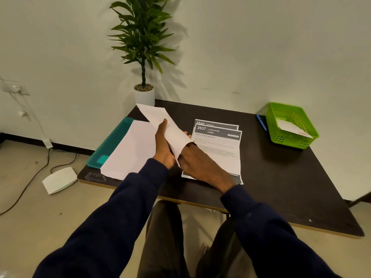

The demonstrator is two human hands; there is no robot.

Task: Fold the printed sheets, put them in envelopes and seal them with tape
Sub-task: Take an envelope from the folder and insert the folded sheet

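Head view. Landmark: the stack of printed sheets [217, 149] lying flat on the dark bench [281, 177]; top page headed "2637 LIVING ROOM", the page beneath shows "2940 KITCHEN".

My left hand [163, 147] grips a long white folded sheet [166, 127] above the bench, just left of the stack, thumb on its near face and fingers wrapped behind. My right hand [197, 163] closes on the lower end of the same sheet, fingers curled around its edge, and overlaps the stack's lower left corner; I cannot tell whether it touches the stack. The sheet slants up and away to the left, its far end toward the potted plant [143, 57].

Left of the stack: a white envelope [128, 151] lying flat, partly over a teal folder [110, 143]. Well right of the stack: a green basket [291, 125] with white paper inside, and a blue pen [261, 122] just beside its left wall.
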